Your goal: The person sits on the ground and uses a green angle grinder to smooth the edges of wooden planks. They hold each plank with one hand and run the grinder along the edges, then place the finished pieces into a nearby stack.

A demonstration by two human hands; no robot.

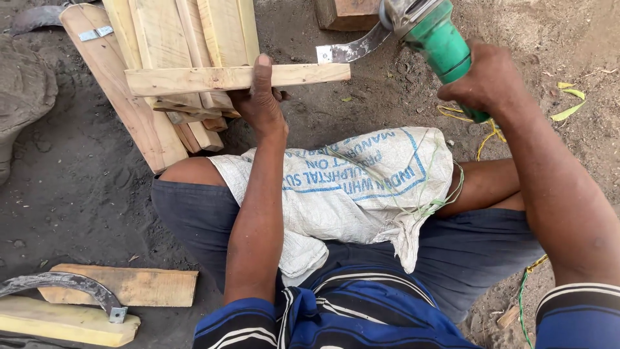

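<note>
Where dark dirt ground spreads, left hand grips plank, right hand apparently clasps grinder.

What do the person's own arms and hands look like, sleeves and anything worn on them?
Both arms are bare from the short sleeves down, with no gloves, watch or rings visible on the left hand or the right hand. The short sleeves of the blue shirt with white and dark stripes end in striped cuffs near the bottom edge of the view.
</note>
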